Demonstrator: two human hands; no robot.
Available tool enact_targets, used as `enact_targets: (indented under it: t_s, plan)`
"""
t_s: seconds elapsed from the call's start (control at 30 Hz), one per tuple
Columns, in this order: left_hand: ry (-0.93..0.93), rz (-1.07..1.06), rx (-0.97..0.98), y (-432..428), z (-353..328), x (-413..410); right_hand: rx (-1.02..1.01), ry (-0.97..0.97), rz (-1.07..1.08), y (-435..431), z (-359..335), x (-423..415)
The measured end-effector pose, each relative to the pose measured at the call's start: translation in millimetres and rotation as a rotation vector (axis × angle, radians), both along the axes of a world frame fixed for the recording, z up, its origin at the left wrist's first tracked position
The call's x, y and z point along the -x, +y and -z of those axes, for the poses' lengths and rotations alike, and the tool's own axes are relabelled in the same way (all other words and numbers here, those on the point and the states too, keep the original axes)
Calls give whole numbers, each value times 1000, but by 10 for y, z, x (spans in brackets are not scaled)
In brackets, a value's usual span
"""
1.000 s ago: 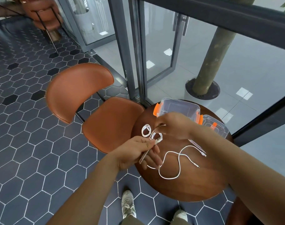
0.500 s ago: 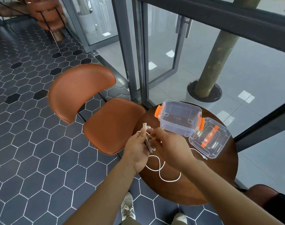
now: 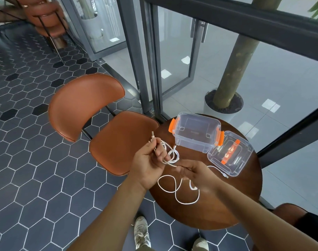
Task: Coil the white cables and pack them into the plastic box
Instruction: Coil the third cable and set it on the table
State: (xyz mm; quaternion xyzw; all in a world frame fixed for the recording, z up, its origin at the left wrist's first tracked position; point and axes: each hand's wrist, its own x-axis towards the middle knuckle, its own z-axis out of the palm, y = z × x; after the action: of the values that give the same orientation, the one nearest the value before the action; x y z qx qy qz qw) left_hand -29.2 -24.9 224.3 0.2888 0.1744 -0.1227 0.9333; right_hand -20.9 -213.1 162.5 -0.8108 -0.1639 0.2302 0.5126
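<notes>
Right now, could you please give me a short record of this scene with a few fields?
Left hand: grips the white cable near its plug
Right hand: pinches the same cable further along
Loose length: lies in curves on the round table
Coiled loops: white, right beside the left hand
Plastic box: open on the table, no cable visible inside
Lid: lies beside the box, on the table

bare left forearm [image 3: 107, 220], bare right forearm [image 3: 254, 211], pale grey-white lace-up trainers [image 3: 142, 230], olive trouser hems [image 3: 145, 249]
</notes>
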Motion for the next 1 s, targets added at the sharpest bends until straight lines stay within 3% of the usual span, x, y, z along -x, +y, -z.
enact_targets:
  t_s: [0.13,0.37,0.6,0.7,0.8,0.9,1.0]
  plan:
    - [-91,162,40,62,19,39,129,79,-34,-191,69,-114]
    - [-190,490,-83,96,67,120,261,51,-92,-42,-389,-604]
    - [-174,763,-856,106,33,69,212,37,-19,200,-913,-823]
    - [-122,710,-981,91,83,51,282,-102,-54,325,-1054,-679]
    - [-37,554,-866,78,126,35,448,-326,-83,410,-1043,-487]
    - [25,403,-498,117,211,8,541,-344,-3,429,-932,-315]
    - [65,338,-398,128,310,10,492,-294,73,402,-822,-169]
